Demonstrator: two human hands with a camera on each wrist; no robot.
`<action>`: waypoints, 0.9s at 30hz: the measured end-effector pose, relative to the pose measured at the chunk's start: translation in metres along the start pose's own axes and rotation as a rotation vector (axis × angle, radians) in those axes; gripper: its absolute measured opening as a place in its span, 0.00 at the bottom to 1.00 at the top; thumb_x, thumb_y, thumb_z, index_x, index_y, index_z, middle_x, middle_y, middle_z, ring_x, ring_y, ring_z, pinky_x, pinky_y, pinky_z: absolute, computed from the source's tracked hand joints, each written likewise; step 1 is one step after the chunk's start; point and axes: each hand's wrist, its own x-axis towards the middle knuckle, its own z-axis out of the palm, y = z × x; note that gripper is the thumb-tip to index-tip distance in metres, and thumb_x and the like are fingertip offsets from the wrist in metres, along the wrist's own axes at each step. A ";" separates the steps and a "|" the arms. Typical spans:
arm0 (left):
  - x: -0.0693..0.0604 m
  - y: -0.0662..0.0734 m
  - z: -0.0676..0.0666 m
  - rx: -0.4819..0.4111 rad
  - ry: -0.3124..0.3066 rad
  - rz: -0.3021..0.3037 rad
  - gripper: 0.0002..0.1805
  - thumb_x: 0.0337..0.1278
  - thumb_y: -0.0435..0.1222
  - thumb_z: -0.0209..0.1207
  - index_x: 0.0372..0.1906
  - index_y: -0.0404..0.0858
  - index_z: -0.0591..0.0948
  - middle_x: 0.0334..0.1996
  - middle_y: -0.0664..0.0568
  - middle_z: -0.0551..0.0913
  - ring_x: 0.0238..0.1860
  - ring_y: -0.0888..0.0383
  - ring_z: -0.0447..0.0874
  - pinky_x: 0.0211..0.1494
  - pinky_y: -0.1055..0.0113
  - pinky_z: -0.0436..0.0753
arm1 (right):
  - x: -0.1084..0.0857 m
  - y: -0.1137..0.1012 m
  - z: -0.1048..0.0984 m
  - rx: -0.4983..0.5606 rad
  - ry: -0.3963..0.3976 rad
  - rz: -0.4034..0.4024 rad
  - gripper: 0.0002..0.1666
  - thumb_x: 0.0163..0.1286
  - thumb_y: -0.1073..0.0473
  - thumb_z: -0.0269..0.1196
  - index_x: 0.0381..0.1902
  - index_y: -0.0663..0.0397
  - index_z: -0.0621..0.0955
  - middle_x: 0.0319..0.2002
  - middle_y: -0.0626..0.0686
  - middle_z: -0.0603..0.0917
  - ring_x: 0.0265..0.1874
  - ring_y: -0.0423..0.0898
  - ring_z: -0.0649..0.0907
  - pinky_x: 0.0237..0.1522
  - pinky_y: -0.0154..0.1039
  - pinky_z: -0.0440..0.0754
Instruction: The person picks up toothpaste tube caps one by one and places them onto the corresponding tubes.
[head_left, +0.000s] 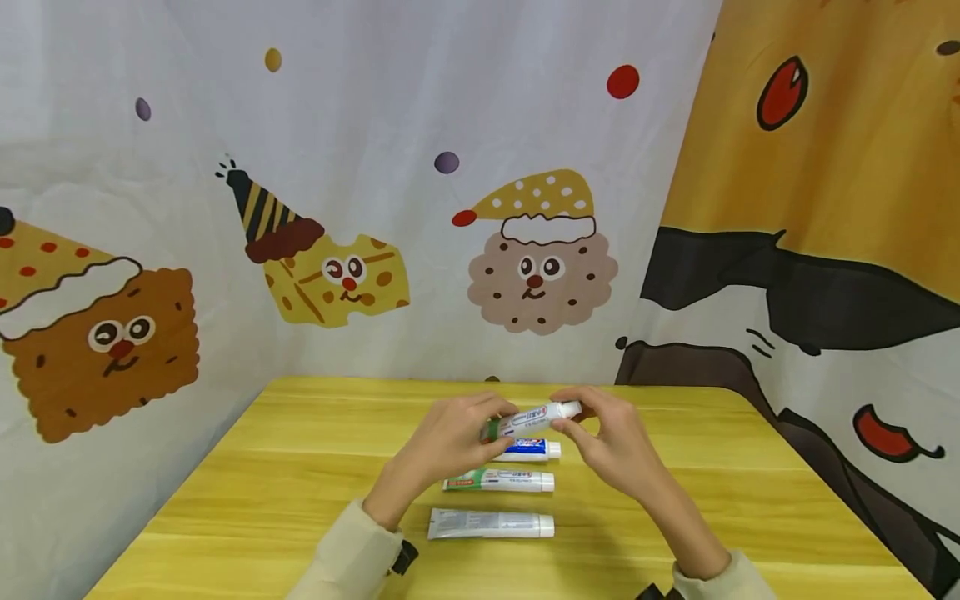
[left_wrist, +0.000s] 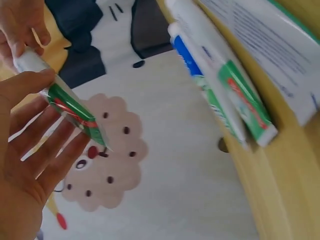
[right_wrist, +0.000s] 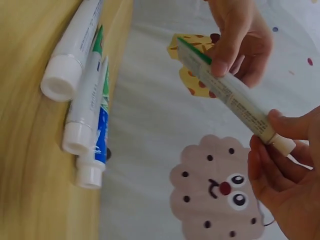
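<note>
A white and green toothpaste tube (head_left: pixel 534 418) is held tilted above the table, its white cap to the right. My left hand (head_left: pixel 456 429) grips the green tail end, thumb on top and fingers beneath. At the other end, my right hand (head_left: pixel 613 435) pinches the tube around its cap. The left wrist view shows the tube's (left_wrist: pixel 75 112) green and red face; small print covers the side of the tube (right_wrist: pixel 230 100) in the right wrist view. Below lie a blue and white toothpaste tube (head_left: pixel 531 451), a green and white one (head_left: pixel 517 481) and a white-grey one (head_left: pixel 487 524).
The three lying tubes form a column on the yellow wood-grain table (head_left: pixel 285 467), caps to the right. Behind the table hangs a white curtain (head_left: pixel 375 108) printed with cartoon biscuits and cheese. An orange and black print (head_left: pixel 825 200) covers the curtain at right.
</note>
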 end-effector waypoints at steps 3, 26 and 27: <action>0.006 -0.010 0.007 0.000 -0.038 -0.002 0.18 0.61 0.46 0.71 0.54 0.46 0.86 0.44 0.57 0.90 0.23 0.70 0.70 0.24 0.77 0.68 | 0.003 0.007 0.004 0.047 -0.061 0.133 0.16 0.63 0.65 0.74 0.49 0.55 0.87 0.42 0.52 0.90 0.35 0.44 0.87 0.29 0.32 0.78; 0.041 -0.081 0.095 0.181 -0.397 -0.095 0.07 0.65 0.38 0.68 0.45 0.49 0.88 0.43 0.59 0.90 0.37 0.61 0.84 0.45 0.66 0.84 | 0.024 0.112 0.093 -0.147 -0.419 0.530 0.09 0.60 0.59 0.74 0.39 0.51 0.91 0.39 0.50 0.90 0.40 0.47 0.85 0.45 0.49 0.85; 0.040 -0.081 0.097 0.185 -0.407 -0.097 0.06 0.65 0.38 0.67 0.45 0.49 0.88 0.42 0.59 0.90 0.37 0.61 0.84 0.45 0.66 0.84 | 0.023 0.113 0.095 -0.154 -0.431 0.539 0.09 0.59 0.60 0.74 0.39 0.52 0.91 0.39 0.50 0.90 0.40 0.47 0.85 0.45 0.49 0.85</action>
